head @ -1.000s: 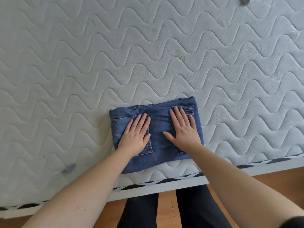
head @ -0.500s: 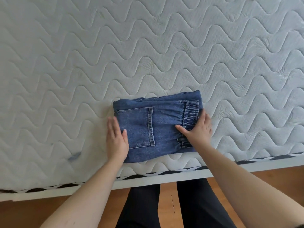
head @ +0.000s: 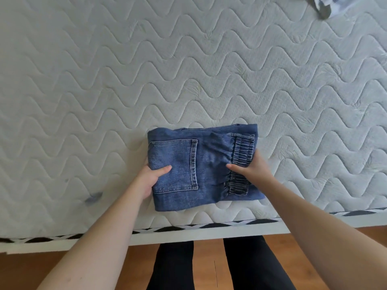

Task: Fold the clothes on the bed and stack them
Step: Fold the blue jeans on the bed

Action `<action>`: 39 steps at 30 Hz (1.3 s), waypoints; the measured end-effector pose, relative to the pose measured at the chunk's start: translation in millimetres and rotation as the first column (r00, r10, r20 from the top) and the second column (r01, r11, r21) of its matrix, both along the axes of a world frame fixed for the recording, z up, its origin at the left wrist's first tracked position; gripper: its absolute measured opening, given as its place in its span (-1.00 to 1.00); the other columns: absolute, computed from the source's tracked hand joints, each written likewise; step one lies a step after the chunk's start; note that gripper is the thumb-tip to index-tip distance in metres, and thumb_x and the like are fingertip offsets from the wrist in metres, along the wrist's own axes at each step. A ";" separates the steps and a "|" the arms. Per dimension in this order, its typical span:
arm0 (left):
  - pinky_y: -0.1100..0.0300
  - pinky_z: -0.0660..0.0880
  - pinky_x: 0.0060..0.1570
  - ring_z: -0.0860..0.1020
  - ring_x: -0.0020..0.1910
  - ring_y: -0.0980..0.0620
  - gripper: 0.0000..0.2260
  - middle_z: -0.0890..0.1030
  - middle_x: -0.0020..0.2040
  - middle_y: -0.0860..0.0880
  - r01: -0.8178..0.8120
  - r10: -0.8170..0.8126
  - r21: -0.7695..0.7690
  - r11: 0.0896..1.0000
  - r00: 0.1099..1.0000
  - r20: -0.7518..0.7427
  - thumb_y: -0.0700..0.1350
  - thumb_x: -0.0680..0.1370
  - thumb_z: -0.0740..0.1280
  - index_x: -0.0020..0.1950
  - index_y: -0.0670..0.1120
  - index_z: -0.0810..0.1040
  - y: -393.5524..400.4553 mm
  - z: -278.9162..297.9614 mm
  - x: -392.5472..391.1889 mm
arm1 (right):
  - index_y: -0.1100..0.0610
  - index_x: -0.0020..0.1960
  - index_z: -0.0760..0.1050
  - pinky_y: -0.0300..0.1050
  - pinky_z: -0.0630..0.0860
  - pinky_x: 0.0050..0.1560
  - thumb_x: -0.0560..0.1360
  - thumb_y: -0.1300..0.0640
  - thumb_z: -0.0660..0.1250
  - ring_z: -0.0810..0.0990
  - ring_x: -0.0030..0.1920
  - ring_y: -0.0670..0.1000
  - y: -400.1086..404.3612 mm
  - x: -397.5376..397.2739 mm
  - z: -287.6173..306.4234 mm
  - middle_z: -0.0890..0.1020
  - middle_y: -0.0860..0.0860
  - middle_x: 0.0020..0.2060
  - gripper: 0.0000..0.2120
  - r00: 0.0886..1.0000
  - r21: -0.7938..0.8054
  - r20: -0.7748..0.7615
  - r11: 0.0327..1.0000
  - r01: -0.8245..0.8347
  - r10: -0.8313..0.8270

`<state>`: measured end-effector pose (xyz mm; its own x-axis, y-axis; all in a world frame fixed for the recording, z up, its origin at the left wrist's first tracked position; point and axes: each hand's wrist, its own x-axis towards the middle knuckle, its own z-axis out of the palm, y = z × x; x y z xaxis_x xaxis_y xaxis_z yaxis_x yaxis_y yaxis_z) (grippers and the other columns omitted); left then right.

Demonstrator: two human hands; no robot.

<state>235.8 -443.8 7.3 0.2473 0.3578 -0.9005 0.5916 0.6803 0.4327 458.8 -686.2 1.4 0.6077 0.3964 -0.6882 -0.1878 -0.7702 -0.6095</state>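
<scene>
- At the far left I see a small bluish smudge [head: 93, 199] on the mattress [head: 83, 101], apart from the work and of no use to me here
- My left hand [head: 149, 176] grips the left edge of the folded jeans [head: 201, 166]: the thumb lies on top by the back pocket [head: 174, 166] and the fingers are tucked under, so I judge it is placed to lift the bundle without letting the layers slide open
- The jeans sit as a compact packet near the front edge of the mattress, close to me, pocket side up; folding looks done, and I reckon carrying it to a stack is the step in hand
- My right hand [head: 254, 171] clamps the right side over the gathered elastic waistband [head: 240, 155], thumb on top, fingers hidden beneath; holding both ends should keep the packet flat when raised
- At the top right corner lies another garment [head: 326, 5], pale and only partly in view, well apart; I take it as still waiting to be folded
</scene>
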 end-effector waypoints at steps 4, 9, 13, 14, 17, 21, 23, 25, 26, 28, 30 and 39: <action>0.15 0.59 -0.24 0.70 -0.12 0.01 -0.74 0.72 -0.03 -0.03 -0.012 0.012 -0.003 1.000 0.999 0.050 -0.28 0.49 0.45 0.10 -0.03 0.56 -7.1 12.8 -7.6 | -0.20 0.15 0.35 -0.45 0.39 -0.17 0.32 0.01 0.56 0.55 -0.09 -0.42 5.5 -6.4 4.1 0.59 -0.31 -0.07 -0.47 1.000 0.067 0.021 0.998 0.007 -0.009; 0.11 0.59 -0.15 0.68 -0.04 -0.08 -0.78 0.71 0.00 -0.09 -0.062 0.055 0.068 0.996 0.992 0.112 -0.32 0.51 0.41 0.11 -0.12 0.58 -9.1 50.2 -25.9 | -0.17 0.11 0.45 -0.39 0.44 -0.15 0.36 0.09 0.54 0.60 -0.09 -0.34 8.6 -13.6 41.5 0.64 -0.31 -0.10 -0.59 0.997 0.153 0.071 0.988 -0.016 0.005; 0.17 0.62 -0.19 0.70 -0.04 -0.02 -0.72 0.72 -0.02 -0.02 -0.033 0.006 0.130 0.991 0.980 0.200 -0.29 0.47 0.47 0.14 -0.08 0.56 2.4 107.2 -45.4 | -0.10 0.06 0.49 -0.26 0.51 -0.10 0.38 0.17 0.54 0.63 -0.12 -0.25 12.4 -26.3 100.5 0.67 -0.24 -0.13 -0.64 0.996 0.255 0.078 0.966 0.030 -0.052; 0.17 0.62 -0.18 0.69 -0.03 -0.03 -0.69 0.72 0.00 -0.03 -0.015 -0.016 0.142 0.990 0.976 0.217 -0.27 0.45 0.50 0.15 -0.07 0.56 8.1 123.9 -51.2 | -0.07 0.07 0.50 -0.20 0.52 -0.08 0.38 0.18 0.54 0.64 -0.12 -0.23 11.9 -31.3 117.2 0.68 -0.21 -0.13 -0.64 0.995 0.277 0.071 0.960 0.047 -0.069; 0.11 0.62 -0.07 0.68 0.04 -0.08 -0.50 0.70 0.07 -0.08 0.038 -0.084 0.175 0.984 0.961 0.264 -0.16 0.31 0.58 0.22 -0.10 0.56 25.6 178.1 -67.4 | 0.05 0.07 0.54 -0.03 0.59 -0.03 0.36 0.14 0.56 0.68 -0.07 -0.03 4.1 -52.4 169.0 0.71 -0.03 -0.11 -0.66 0.993 0.361 -0.001 0.926 0.108 -0.116; 0.00 0.58 0.07 0.66 0.10 -0.11 -0.39 0.69 0.12 -0.10 0.149 -0.199 0.169 0.974 0.919 0.339 -0.11 0.23 0.60 0.25 -0.10 0.54 37.4 244.6 -70.9 | -0.05 0.05 0.59 -0.18 0.61 -0.15 0.30 0.04 0.57 0.70 -0.04 0.02 -19.9 -88.8 235.1 0.72 0.02 -0.05 -0.65 0.975 0.451 -0.050 0.866 0.214 -0.215; 0.02 0.59 0.06 0.65 0.11 -0.11 -0.43 0.68 0.14 -0.10 0.219 -0.272 0.175 0.960 0.881 0.388 -0.13 0.28 0.57 0.27 -0.10 0.53 36.2 273.8 -65.6 | -0.06 0.11 0.57 -0.06 0.62 -0.07 0.34 0.06 0.57 0.69 0.01 0.05 -35.9 -103.0 262.1 0.71 0.02 -0.01 -0.63 0.958 0.479 -0.051 0.835 0.270 -0.281; 0.04 0.59 0.05 0.65 0.12 -0.11 -0.45 0.67 0.15 -0.11 0.284 -0.349 0.210 0.935 0.836 0.423 -0.12 0.32 0.54 0.28 -0.11 0.52 28.8 298.4 -56.2 | -0.01 0.14 0.55 0.05 0.60 0.01 0.38 0.06 0.56 0.69 0.03 0.09 -54.9 -115.0 286.5 0.71 0.04 0.01 -0.63 0.942 0.496 -0.034 0.813 0.306 -0.333; 0.05 0.60 0.04 0.65 0.12 -0.11 -0.48 0.67 0.16 -0.11 0.312 -0.386 0.234 0.921 0.815 0.432 -0.12 0.35 0.53 0.29 -0.11 0.51 22.4 309.1 -50.6 | 0.00 0.14 0.56 0.03 0.60 -0.01 0.39 0.05 0.55 0.69 0.02 0.08 -65.3 -121.6 298.6 0.71 0.04 0.00 -0.65 0.931 0.504 -0.023 0.800 0.326 -0.364; 0.07 0.61 0.02 0.65 0.11 -0.10 -0.55 0.67 0.15 -0.09 0.349 -0.453 0.299 0.888 0.772 0.446 -0.17 0.43 0.51 0.30 -0.09 0.50 5.7 326.4 -37.9 | -0.03 0.10 0.57 -0.15 0.62 -0.11 0.37 0.01 0.55 0.70 -0.02 0.02 -87.2 -134.7 323.2 0.72 0.01 -0.02 -0.66 0.898 0.526 0.011 0.766 0.369 -0.440; 0.06 0.62 0.01 0.67 0.07 -0.08 -0.54 0.68 0.13 -0.07 0.366 -0.513 0.378 0.851 0.736 0.442 -0.16 0.43 0.53 0.28 -0.07 0.50 -19.8 340.6 -24.8 | -0.02 0.11 0.57 -0.23 0.60 -0.15 0.36 0.02 0.55 0.70 -0.03 -0.01 -115.3 -147.1 342.9 0.72 0.01 -0.02 -0.65 0.859 0.548 0.034 0.728 0.412 -0.511; 0.12 0.61 -0.05 0.67 -0.02 0.10 -0.57 0.68 0.04 0.14 0.474 -0.772 0.625 0.620 0.508 0.381 0.10 0.34 0.50 0.17 0.15 0.51 -188.2 380.1 4.4 | -0.12 0.22 0.42 -0.16 0.52 0.02 0.32 0.05 0.59 0.63 -0.02 -0.23 -287.6 -223.5 380.1 0.66 -0.19 -0.01 -0.45 0.492 0.520 0.241 0.539 0.663 -0.837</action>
<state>240.3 -632.0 387.5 0.9427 0.1549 -0.2954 0.3118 -0.0948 0.9454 235.3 -973.7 381.4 0.9502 -0.2288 -0.2115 -0.2585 -0.1998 -0.9451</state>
